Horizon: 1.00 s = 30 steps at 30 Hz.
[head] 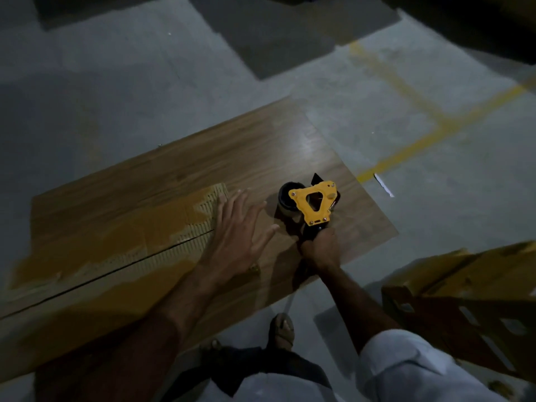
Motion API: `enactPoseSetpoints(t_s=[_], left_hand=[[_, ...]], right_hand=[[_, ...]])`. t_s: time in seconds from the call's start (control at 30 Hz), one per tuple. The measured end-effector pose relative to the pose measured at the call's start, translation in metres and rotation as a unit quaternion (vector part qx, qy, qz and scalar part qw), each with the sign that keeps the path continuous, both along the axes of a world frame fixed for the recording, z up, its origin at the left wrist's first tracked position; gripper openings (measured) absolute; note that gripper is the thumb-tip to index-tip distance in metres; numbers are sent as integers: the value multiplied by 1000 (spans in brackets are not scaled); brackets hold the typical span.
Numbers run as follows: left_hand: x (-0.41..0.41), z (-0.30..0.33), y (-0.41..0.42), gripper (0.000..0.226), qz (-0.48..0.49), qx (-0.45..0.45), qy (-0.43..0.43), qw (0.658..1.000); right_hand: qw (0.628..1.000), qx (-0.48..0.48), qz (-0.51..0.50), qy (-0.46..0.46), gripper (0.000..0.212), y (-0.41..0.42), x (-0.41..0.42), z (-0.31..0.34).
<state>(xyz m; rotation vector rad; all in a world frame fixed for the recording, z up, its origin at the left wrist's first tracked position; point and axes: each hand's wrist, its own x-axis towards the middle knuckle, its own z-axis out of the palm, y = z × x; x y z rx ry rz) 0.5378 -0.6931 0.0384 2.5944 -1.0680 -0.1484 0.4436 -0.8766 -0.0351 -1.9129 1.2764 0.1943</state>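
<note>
Head view: the right hand (320, 248) grips the black handle of a yellow tape dispenser (314, 203), fingers curled round it. The dispenser's frame and tape roll (287, 197) sit just beyond the knuckles, resting on a flat wood-grain carton (174, 175). The left hand (237, 227) lies flat on that carton, fingers straight and spread, holding nothing, just left of the dispenser and apart from it. A torn brown patch (162, 227) runs out to its left.
</note>
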Motion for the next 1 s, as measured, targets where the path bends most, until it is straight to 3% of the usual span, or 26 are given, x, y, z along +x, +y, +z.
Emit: enactPoseSetpoints(t_s=[0.1,0.23,0.37,0.47,0.63,0.77,1.0], left_hand=[[4,5,6,60,37,-45,8,998],[29,13,27,53,118,-125,58,983],[66,21,59,60,141,-172,119,968],[94,26,71,68,182,-197,215,939],[127,26,72,79,186,-219,350,891],[142,23,73,96,154,-228,397,875],[163,11,78,84,69,-169,447,876]], right_hand=[[998,13,28,-57,10,-12,4,8],[978,113,47,-171,16,-9,23,34],[912,292,83,-276,19,11,59,81],[894,325,117,-283,19,26,81,110],[900,313,132,-273,19,53,100,127],[904,310,138,-260,21,69,108,130],[914,287,164,-236,26,87,98,130]])
